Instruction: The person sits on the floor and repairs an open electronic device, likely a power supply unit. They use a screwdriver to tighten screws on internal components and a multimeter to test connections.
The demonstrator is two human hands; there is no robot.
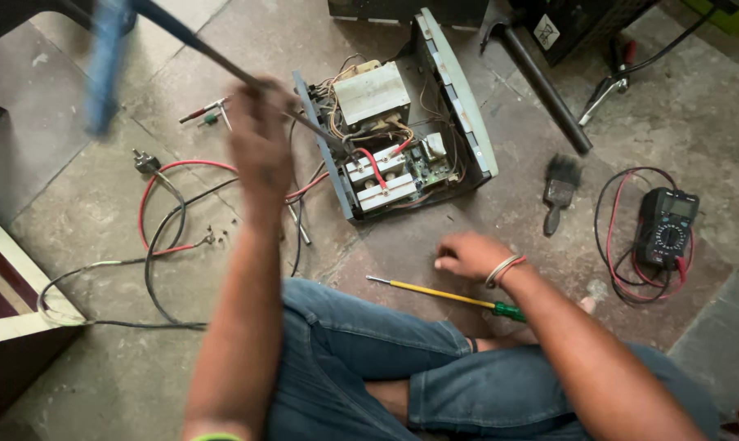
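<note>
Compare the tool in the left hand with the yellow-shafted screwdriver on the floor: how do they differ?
The long dark tool is raised in the left hand, its tip reaching into the opened metal case; the yellow screwdriver lies flat on the floor, untouched, just below the right hand. The held tool has a blue handle, motion-blurred; the screwdriver's handle is green and sharp. The held one looks longer. Both are slim, straight hand tools.
</note>
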